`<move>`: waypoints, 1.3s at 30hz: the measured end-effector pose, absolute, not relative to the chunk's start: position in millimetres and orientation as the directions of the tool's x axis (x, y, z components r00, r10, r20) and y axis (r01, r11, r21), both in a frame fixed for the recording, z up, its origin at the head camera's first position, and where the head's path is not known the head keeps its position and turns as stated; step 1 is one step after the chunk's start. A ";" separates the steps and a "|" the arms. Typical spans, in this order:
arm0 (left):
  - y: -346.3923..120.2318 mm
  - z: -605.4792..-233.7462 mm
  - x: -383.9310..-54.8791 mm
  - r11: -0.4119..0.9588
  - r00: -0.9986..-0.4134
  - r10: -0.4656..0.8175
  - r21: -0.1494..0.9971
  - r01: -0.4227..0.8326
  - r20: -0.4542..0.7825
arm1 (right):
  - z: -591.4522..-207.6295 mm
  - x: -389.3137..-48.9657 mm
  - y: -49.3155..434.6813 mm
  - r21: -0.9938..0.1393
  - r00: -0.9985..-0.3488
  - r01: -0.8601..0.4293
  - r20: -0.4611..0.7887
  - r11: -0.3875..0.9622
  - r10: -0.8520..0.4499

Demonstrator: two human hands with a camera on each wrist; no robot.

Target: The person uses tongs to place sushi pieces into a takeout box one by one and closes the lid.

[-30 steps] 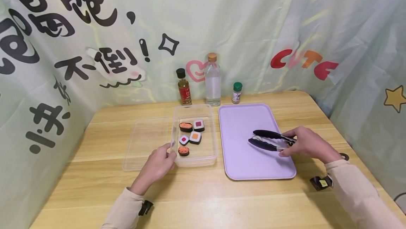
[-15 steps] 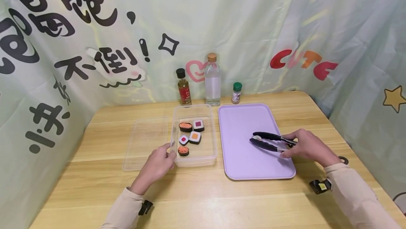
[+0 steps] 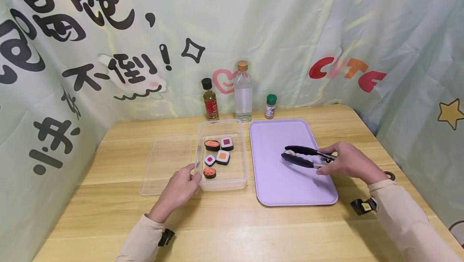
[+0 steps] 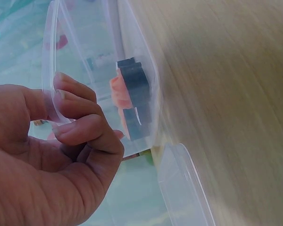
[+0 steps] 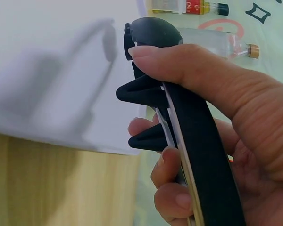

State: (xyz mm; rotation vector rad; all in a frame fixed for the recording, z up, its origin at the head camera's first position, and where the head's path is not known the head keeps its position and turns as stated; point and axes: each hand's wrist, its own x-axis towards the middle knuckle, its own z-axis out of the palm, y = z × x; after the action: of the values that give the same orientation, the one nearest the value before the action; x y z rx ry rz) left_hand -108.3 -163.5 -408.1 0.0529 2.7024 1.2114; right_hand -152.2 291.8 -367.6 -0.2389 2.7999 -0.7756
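Note:
My left hand (image 3: 180, 187) pinches the near left rim of a clear plastic container (image 3: 226, 186), thumb outside and fingertips over the wall in the left wrist view. Several sushi pieces sit in it, among them a square roll with an orange centre (image 3: 223, 156) and an orange-topped piece (image 3: 209, 172). My right hand (image 3: 349, 163) grips black-padded kitchen tongs (image 3: 301, 161) over the purple tray (image 3: 280, 187). Between the tong tips is a small whitish sushi piece (image 3: 288, 152), partly covered by them. In the right wrist view the tongs (image 5: 193, 122) stand apart from their shadow on the tray.
A clear lid (image 3: 166, 165) lies left of the container. Along the back stand a red-labelled bottle (image 3: 211, 107), a tall clear bottle (image 3: 243, 100) and a green-capped shaker (image 3: 270, 108). A printed curtain (image 3: 275, 32) hangs behind the wooden table (image 3: 217, 229).
The tong arms have come together on the sushi piece. Since then, the right hand has moved the tongs and the piece slightly left and up in the head view. The left hand has stayed put.

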 end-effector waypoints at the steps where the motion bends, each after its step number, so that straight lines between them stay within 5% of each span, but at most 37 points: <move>1: -163.5 -408.1 -108.4 0.667 -0.983 0.105 0.744 -0.041 -0.148 | -365.6 -153.1 291.1 -0.526 -0.961 -0.095 -0.174 0.845 -0.217; 24: -164.7 -409.1 -109.4 0.660 -0.982 0.109 0.750 -0.043 -0.152 | -303.1 -183.0 233.6 -0.456 -0.938 -0.273 -0.070 0.847 -0.340; 39: -164.6 -408.4 -108.7 0.662 -0.981 0.110 0.748 -0.050 -0.163 | -295.2 -193.7 176.5 -0.423 -0.879 -0.405 -0.067 0.811 -0.473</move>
State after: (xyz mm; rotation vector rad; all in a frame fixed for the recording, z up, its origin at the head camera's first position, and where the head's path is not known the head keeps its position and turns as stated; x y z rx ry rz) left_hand -108.7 -164.6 -408.4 0.0486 2.6833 1.2164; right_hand -193.7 176.5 -295.2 -0.6906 2.8273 -0.6033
